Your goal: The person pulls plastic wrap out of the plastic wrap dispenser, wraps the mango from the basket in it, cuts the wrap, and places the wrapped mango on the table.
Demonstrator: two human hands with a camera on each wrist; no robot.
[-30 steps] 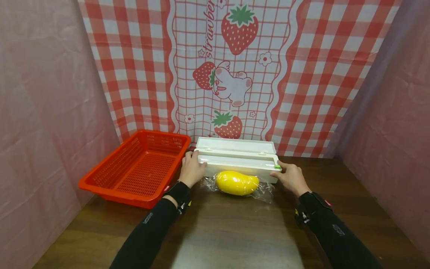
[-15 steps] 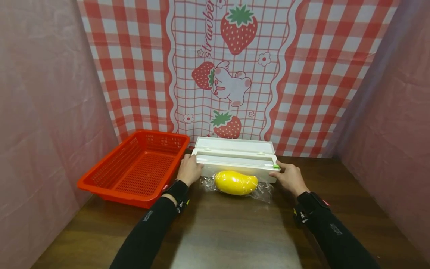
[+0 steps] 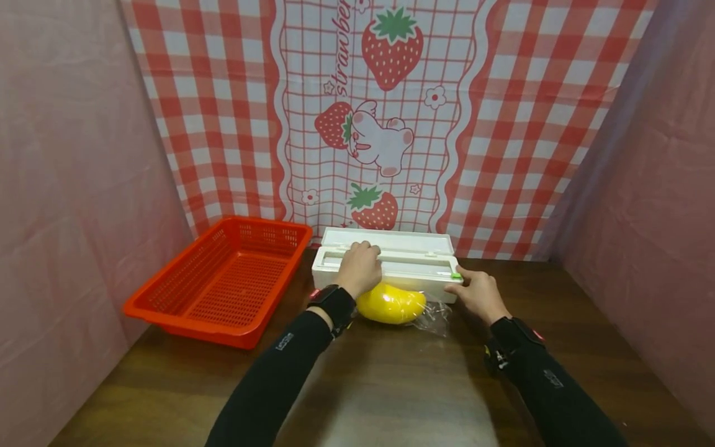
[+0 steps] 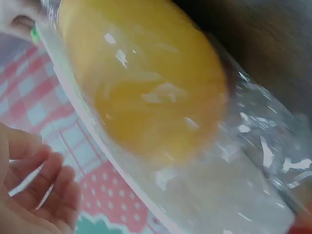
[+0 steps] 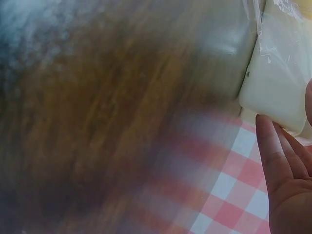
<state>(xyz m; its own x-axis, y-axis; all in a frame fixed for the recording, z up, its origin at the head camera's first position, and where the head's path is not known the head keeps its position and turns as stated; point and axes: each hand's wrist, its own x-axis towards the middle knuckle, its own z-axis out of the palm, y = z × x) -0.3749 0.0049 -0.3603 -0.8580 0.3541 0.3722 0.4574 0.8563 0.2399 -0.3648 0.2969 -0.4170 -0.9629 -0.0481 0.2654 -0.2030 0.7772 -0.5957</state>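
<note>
A white cling film dispenser [image 3: 391, 275] stands at the back of the table with its lid [image 3: 391, 239] tipped back. A green slide cutter [image 3: 455, 275] sits at its right end. My right hand [image 3: 480, 294] holds that end, thumb low in front and a finger beside the cutter. A yellow mango-shaped thing [image 3: 393, 305] lies against the dispenser's front under clear film [image 3: 432, 315]. My left hand [image 3: 360, 270] hovers over the dispenser's left half, above the mango. In the left wrist view its fingers [image 4: 53, 187] are loosely bent, with nothing between them.
A red-orange perforated basket [image 3: 274, 298] stands on the left side of the brown wooden table [image 3: 402, 385]. Behind everything hangs a red-and-white checked cloth [image 3: 519, 143] with strawberries. Pink cloth walls [image 3: 631, 211] close off both sides.
My left hand has let go of the dispenser's left end and moved right, above the mango. The right hand has stayed at the right end.
</note>
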